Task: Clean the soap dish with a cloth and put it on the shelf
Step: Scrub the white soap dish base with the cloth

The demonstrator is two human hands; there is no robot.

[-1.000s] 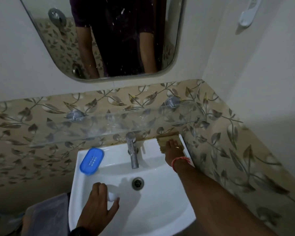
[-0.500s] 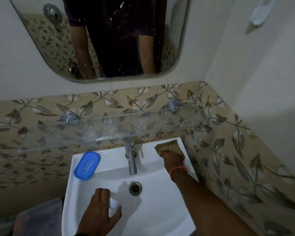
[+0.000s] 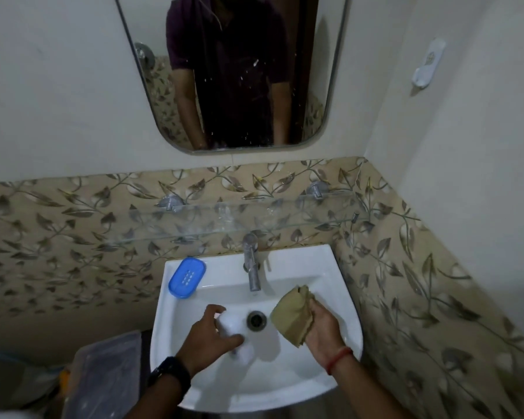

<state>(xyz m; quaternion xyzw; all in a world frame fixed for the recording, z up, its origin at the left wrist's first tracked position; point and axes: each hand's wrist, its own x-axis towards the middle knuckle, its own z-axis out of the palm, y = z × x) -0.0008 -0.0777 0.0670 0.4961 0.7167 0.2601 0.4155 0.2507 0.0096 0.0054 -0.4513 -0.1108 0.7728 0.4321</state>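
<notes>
1. my left hand (image 3: 208, 335) is over the sink (image 3: 339, 285) bowl, fingers closed round a white soap (image 3: 235, 328), thumb across its front.
2. black watch (image 3: 170, 373) on my left wrist.
3. my right hand (image 3: 321, 326) is over the right side of the bowl, palm up, fingers gripping a tan cloth (image 3: 292, 316).
4. the cloth is bunched, hanging toward the drain (image 3: 257, 319), not touching the dish.
5. red band (image 3: 339, 359) on my right wrist.
6. the blue dish (image 3: 187, 277) lies on the sink's back left corner, tilted, lid side up with small holes showing, well apart from both hands.
7. the tap (image 3: 251, 261) stands at the back middle of the sink, right of the dish.
8. the glass shelf (image 3: 224, 219) is on the leaf tile wall above the tap, held by two metal brackets; nothing i can make out on it.
9. the mirror (image 3: 230, 71) above shows my torso in a dark shirt.
10. a clear bin (image 3: 103, 376) sits left of the sink, low down.
11. a white hook (image 3: 428, 63) is on the right wall.
</notes>
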